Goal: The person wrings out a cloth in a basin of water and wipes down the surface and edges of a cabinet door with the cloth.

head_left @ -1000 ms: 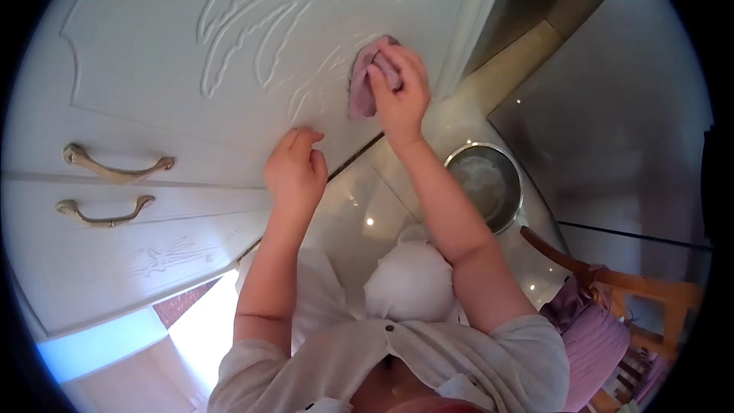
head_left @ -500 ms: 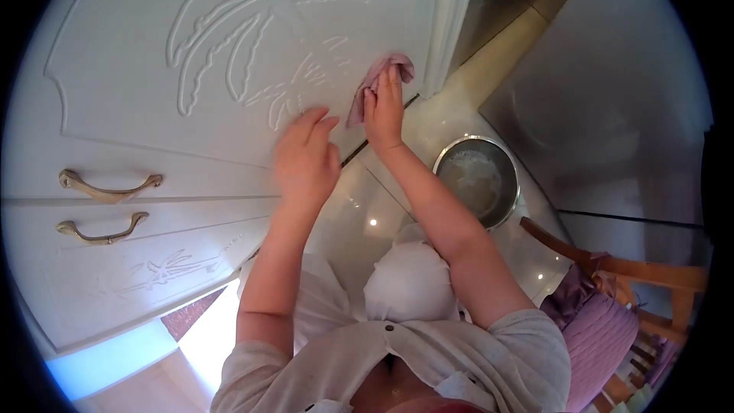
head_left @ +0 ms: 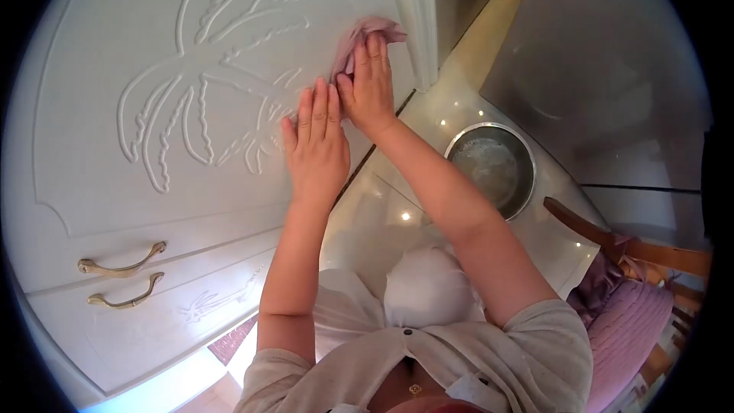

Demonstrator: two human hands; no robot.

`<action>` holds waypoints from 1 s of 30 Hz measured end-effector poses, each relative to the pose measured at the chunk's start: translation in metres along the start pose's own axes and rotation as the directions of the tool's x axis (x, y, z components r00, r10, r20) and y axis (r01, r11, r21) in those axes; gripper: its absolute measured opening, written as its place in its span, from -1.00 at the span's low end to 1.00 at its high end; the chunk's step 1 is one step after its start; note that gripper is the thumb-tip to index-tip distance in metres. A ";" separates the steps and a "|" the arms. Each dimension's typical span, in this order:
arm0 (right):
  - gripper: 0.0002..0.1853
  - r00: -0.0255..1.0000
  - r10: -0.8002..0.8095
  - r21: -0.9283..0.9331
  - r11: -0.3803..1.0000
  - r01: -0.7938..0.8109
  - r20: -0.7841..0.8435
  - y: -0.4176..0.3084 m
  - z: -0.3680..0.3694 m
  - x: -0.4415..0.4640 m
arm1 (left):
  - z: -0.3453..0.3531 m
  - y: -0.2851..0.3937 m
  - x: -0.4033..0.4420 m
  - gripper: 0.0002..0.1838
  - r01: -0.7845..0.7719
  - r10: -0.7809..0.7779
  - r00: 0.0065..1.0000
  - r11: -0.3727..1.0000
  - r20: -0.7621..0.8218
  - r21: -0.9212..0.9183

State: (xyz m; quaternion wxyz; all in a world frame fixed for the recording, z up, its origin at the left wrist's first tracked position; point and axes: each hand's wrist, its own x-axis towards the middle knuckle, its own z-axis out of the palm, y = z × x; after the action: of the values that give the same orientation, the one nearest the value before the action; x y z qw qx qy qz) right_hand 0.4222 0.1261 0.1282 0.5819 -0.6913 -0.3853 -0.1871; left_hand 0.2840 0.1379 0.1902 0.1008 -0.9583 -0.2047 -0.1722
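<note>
My right hand (head_left: 369, 88) presses a pink cloth (head_left: 350, 47) against a white cabinet door (head_left: 92, 84) with raised palm-tree carving. Most of the cloth shows above and to the left of the fingers, bunched near the door's right edge. Beside it, my left hand (head_left: 317, 141) rests with straight fingers on the lower part of the door, close to the cloth and holding nothing that shows. The palms of both hands are hidden.
A metal basin (head_left: 493, 172) of cloudy water stands on the shiny tiled floor (head_left: 367, 229) to the right. Two brass handles, one a drawer handle (head_left: 126, 291), are at lower left. A wooden chair (head_left: 650, 252) with a pink cushion (head_left: 631, 336) is at lower right.
My left hand, bent and off the door before, now lies flat against it. The right hand and cloth have shifted slightly up and left in view. The camera view has turned.
</note>
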 end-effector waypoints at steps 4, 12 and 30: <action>-0.32 0.987 0.163 -0.024 0.986 -0.163 0.003 0.031 0.007 -0.027 | 0.010 0.008 0.002 -0.22 0.031 -0.031 0.999 0.999 -0.019 0.043; -0.60 0.847 0.527 -0.102 0.841 -0.532 -0.073 0.058 0.016 -0.059 | 0.029 0.011 0.009 -0.28 0.009 0.002 0.999 0.977 -0.051 0.212; -0.54 0.633 0.769 -0.143 0.638 -0.756 0.088 0.103 0.022 -0.085 | 0.034 0.010 0.009 -0.28 -0.001 0.007 1.000 0.952 -0.017 0.307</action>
State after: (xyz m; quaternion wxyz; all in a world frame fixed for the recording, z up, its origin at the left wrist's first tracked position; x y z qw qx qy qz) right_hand 0.4414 0.1178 -0.0058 0.5452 -0.8267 -0.0877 0.1079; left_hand 0.3062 0.1413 0.1612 0.2507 -0.9298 -0.2262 -0.1469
